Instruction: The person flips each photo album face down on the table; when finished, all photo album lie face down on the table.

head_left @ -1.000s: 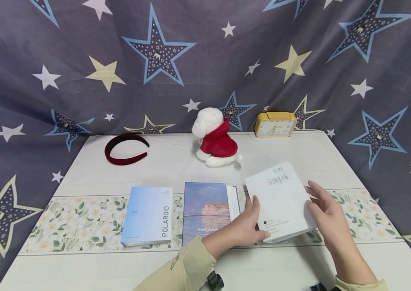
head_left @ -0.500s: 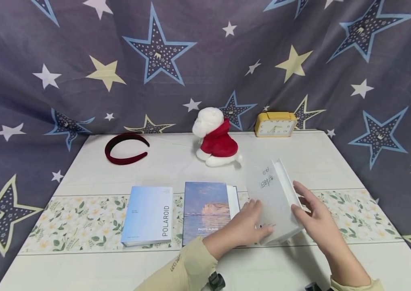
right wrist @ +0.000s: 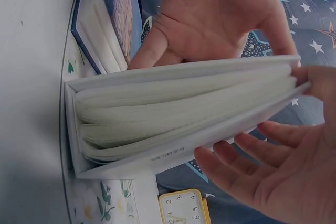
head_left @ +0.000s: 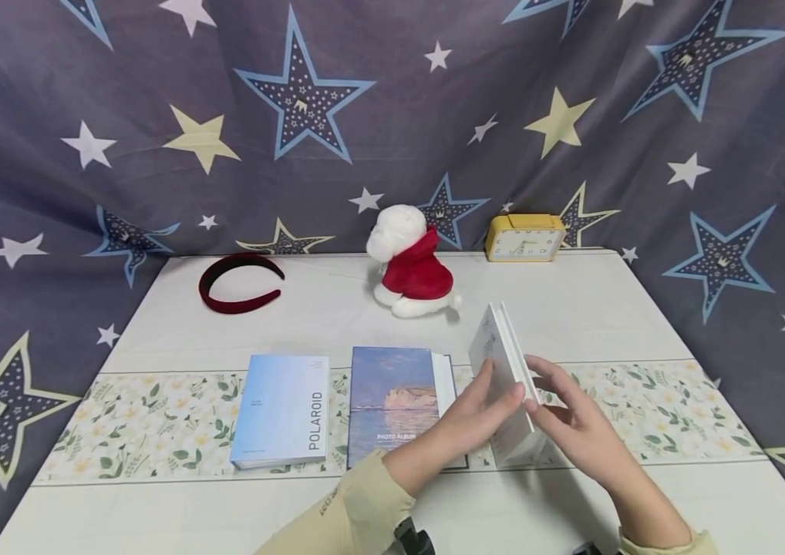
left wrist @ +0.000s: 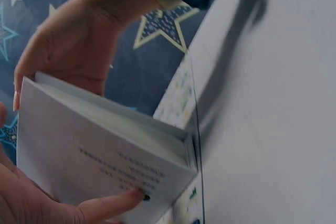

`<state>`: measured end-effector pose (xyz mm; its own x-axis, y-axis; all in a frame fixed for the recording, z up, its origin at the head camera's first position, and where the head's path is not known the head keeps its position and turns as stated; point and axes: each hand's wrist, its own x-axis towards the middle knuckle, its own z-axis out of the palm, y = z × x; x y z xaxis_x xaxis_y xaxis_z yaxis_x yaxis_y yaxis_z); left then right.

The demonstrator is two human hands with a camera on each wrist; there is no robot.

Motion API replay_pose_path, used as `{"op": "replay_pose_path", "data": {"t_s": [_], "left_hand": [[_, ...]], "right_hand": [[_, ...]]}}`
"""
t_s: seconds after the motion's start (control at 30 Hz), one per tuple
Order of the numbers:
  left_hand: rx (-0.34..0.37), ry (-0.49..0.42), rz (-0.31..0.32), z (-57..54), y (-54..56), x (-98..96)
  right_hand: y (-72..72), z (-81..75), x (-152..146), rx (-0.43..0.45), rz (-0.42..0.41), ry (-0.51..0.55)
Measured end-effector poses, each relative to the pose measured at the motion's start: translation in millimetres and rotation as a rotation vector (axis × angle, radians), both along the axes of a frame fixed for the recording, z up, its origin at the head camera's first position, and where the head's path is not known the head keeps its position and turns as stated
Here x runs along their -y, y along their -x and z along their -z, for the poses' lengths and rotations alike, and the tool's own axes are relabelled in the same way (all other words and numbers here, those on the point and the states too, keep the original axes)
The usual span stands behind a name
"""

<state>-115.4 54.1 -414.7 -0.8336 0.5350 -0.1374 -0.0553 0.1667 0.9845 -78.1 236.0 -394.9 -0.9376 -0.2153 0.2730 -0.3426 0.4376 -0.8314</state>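
A white photo album [head_left: 513,443] stands upright on its spine on the table, its covers slightly parted at the top. My left hand [head_left: 462,420] rests on the front cover with fingers fairly straight; in the left wrist view a digit of that left hand [left wrist: 31,203] lies beside the small print. On the opposite side, my right hand [head_left: 587,432] pinches the top edge, thumb at the cover's rim and fingers spread along the back cover. The right wrist view shows the thick pages [right wrist: 157,124] bunched between the covers.
Left of the white album lie a seascape photo album [head_left: 392,401] and a light blue POLAROID album [head_left: 281,408]. Farther back are a dark red headband [head_left: 226,304], a white plush toy [head_left: 420,270] in red and a yellow clock [head_left: 524,239]. A star-patterned curtain [head_left: 392,116] hangs behind.
The white album has turned from cover facing up, tilted, to standing on its spine. My right hand has moved left with it, and my left hand has shifted higher on the cover.
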Motion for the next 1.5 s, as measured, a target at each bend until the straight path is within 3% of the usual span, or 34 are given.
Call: {"op": "replay_pose_path", "data": {"t_s": [0.23,0.4,0.7,0.87,1.03,1.23,1.5], "left_hand": [[0.061,-0.083,-0.017,-3.6,-2.0,4.3],[0.053,-0.116,-0.033,-1.8,-1.3,4.3],[0.024,-0.286,0.011,4.1,1.8,3.1],[0.084,-0.311,0.007,8.6,3.8,4.2],[0.140,-0.353,0.012,8.3,4.4,8.8],[0.123,-0.431,0.026,7.7,5.4,13.5],[0.115,-0.490,0.045,9.2,8.6,18.8]], "right_hand": [[-2.0,-1.0,3,-0.032,-0.059,-0.076],[-2.8,1.5,3,-0.058,-0.121,-0.101],[-3.9,5.5,3,-0.064,-0.135,-0.174],[-2.8,12.9,-1,-0.069,-0.167,-0.185],[-0.7,23.6,-8,-0.020,-0.151,-0.186],[0.4,33.2,-15,0.087,-0.162,-0.123],[0.8,39.5,-20,0.098,-0.146,-0.187]]}}
